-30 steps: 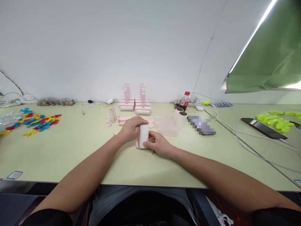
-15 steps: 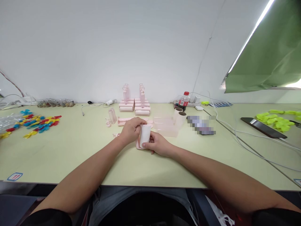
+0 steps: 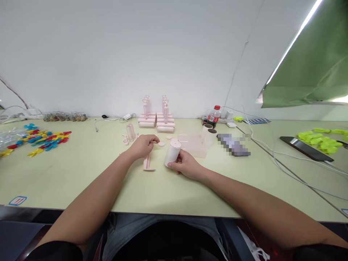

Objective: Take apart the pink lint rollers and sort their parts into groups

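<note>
white roll, upper end seemingly capped, is gripped, tilted, by my right hand, right of the frame; my left hand has released it, reaching beyond the frame, grip indeterminable.

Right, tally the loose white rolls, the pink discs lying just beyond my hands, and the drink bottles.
Loose white rolls: 3 (one in the right hand, plus two standing rolls)
Pink discs lying in plain view: 2
Drink bottles: 1
Total: 6
</note>
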`<state>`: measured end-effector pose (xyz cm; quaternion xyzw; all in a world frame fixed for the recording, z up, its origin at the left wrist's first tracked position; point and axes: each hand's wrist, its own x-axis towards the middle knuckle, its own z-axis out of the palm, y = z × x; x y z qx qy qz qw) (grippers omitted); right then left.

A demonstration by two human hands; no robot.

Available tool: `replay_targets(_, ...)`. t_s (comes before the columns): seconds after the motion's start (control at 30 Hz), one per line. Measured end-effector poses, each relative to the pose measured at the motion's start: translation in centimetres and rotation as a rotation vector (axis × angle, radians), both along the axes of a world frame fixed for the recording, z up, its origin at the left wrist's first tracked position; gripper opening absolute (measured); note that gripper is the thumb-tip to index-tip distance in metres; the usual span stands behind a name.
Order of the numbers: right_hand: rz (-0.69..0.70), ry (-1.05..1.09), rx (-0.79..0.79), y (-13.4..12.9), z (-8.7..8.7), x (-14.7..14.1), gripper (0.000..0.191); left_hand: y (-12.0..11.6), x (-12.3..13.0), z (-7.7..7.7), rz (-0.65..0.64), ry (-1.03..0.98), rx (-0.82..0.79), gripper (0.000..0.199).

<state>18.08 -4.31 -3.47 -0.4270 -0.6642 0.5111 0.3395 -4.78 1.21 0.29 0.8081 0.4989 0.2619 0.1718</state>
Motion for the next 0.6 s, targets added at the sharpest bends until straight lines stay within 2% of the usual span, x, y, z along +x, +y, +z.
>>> replay_targets(0.23,-0.005,-0.039,0.014,0.1,0.2,0.3,0.042,1.0,0.0,-0.9,0.076,0.062,0.056,0.027)
replay_targets(0.37,0.006,-0.040,0.025,0.1,-0.1,0.3,0.043,0.5,0.4,-0.5,0.136,-0.058,0.115,0.025)
replay_targets(0.43,0.011,-0.051,0.053,0.2,-0.3,0.4,0.042,-0.3,0.9,-0.1,0.083,-0.198,0.107,0.023)
replay_targets(0.5,0.004,-0.089,0.114,0.3,-0.3,0.5,0.039,-1.3,1.5,0.3,-0.030,-0.327,0.073,0.027)
replay_targets(0.6,-0.008,-0.148,0.211,0.4,-0.2,0.6,0.034,-2.7,2.3,0.7,-0.222,-0.375,0.041,0.033)
